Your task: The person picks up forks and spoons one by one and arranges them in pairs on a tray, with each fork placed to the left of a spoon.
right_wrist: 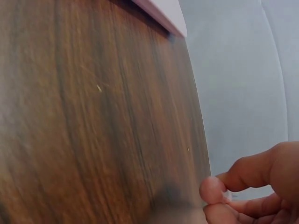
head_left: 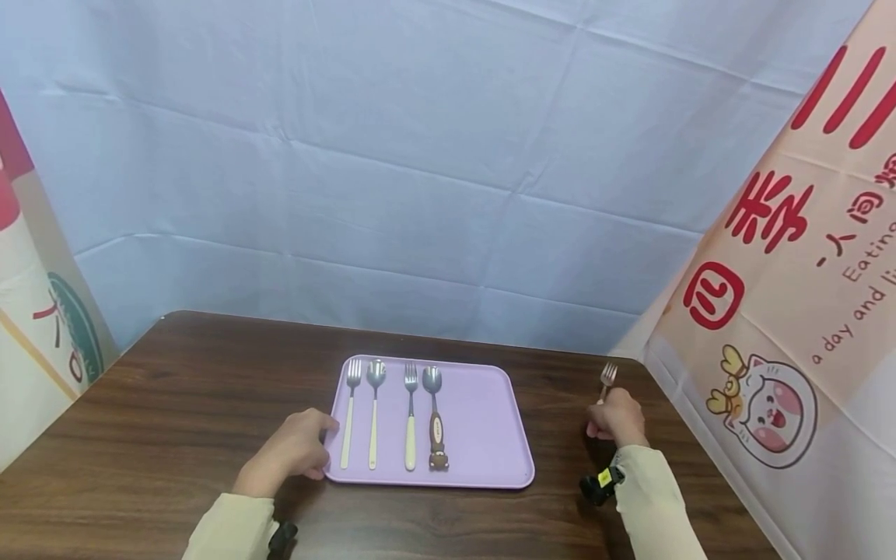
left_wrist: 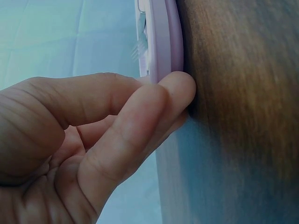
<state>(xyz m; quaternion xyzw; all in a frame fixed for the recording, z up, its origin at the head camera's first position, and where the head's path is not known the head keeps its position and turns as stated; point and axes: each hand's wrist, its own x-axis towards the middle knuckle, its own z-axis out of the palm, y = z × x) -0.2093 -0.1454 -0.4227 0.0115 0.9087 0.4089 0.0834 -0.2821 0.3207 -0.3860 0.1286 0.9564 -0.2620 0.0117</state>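
A lilac rectangular tray (head_left: 483, 435) lies on the table, bearing two forks and two spoons side by side. From the left come a white-handled fork (head_left: 351, 412), a white-handled spoon (head_left: 374, 412), a fork with a thick cream handle (head_left: 411, 420) and a spoon with a brown bear handle (head_left: 435, 424). My left hand (head_left: 297, 446) pinches the tray's left rim, and the left wrist view has the thumb and fingers together at that rim (left_wrist: 163, 46). Right of the tray, my right hand (head_left: 619, 418) grips another fork (head_left: 608, 375), tines pointing away; its handle is mostly hidden.
The dark wooden table (head_left: 175, 412) extends on both sides of the tray. A pale blue cloth (head_left: 420, 171) hangs behind its far edge. At the right hangs a printed banner (head_left: 784, 327) with red characters and a cartoon cat.
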